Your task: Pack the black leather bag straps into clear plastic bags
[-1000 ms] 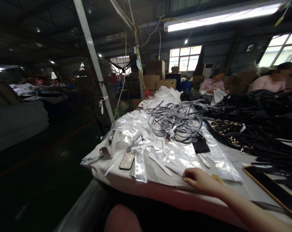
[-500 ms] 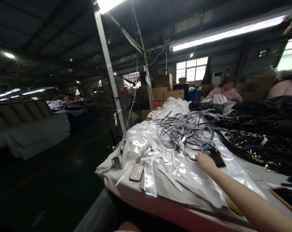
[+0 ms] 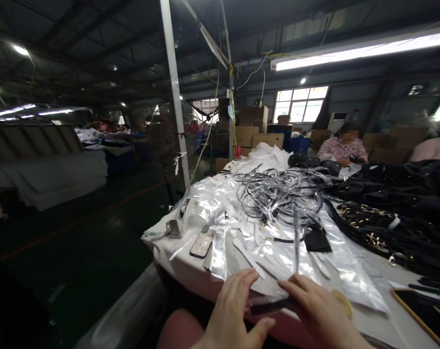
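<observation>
My left hand (image 3: 234, 310) is at the table's front edge with its fingers apart, beside one end of a dark strap (image 3: 268, 305). Just to the right, my right hand (image 3: 310, 303) is bent over the strap's other end, its fingers closed round it. Part of the strap is hidden under that hand. Beyond my hands lie white toothed strips (image 3: 247, 257) and a black flat piece (image 3: 317, 240). A tangle of plastic-wrapped black straps (image 3: 278, 191) is heaped farther back.
A phone (image 3: 201, 243) lies left on the table, and a yellow-edged device (image 3: 423, 315) at right. Black straps with gold clasps (image 3: 372, 223) and dark goods fill the right side. Across the table sits a person (image 3: 343, 144). A metal post (image 3: 176, 97) stands beyond the left edge.
My left hand has come into view. My right hand has drawn back from the heap to the table edge, where a dark strap now shows. The view has shifted slightly.
</observation>
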`<state>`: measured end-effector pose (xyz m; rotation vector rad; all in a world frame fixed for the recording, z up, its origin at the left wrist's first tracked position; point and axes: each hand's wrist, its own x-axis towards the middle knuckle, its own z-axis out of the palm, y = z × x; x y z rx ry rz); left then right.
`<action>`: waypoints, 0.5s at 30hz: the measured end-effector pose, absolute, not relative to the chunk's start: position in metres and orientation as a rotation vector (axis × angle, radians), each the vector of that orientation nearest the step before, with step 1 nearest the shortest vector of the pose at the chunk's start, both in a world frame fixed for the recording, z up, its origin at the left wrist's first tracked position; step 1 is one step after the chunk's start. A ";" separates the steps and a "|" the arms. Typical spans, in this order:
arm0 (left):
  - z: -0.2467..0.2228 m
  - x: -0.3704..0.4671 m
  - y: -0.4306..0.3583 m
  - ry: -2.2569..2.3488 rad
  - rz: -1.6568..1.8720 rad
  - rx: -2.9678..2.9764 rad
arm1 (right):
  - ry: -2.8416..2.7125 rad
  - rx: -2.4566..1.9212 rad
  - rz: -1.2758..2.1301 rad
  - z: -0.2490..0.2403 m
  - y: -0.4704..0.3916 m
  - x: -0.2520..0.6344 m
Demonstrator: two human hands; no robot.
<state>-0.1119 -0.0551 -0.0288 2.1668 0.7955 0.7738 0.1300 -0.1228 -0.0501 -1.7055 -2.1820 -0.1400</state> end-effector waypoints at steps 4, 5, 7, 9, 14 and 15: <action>-0.019 -0.101 -0.063 0.654 0.322 2.121 | -2.300 -1.464 -0.137 -0.057 -0.141 0.098; -0.017 -0.101 -0.064 0.606 0.221 2.063 | -2.293 -1.443 -0.135 -0.057 -0.142 0.096; -0.015 -0.105 -0.064 0.549 0.136 1.924 | -2.262 -1.444 -0.089 -0.052 -0.140 0.098; -0.017 -0.111 -0.063 0.564 0.173 1.772 | -2.254 -1.481 0.024 -0.040 -0.136 0.103; -0.020 -0.126 -0.063 0.656 0.110 1.743 | -2.275 -1.525 0.192 -0.020 -0.129 0.097; -0.017 -0.131 -0.064 0.640 0.076 1.790 | -2.272 -1.510 0.162 -0.022 -0.127 0.095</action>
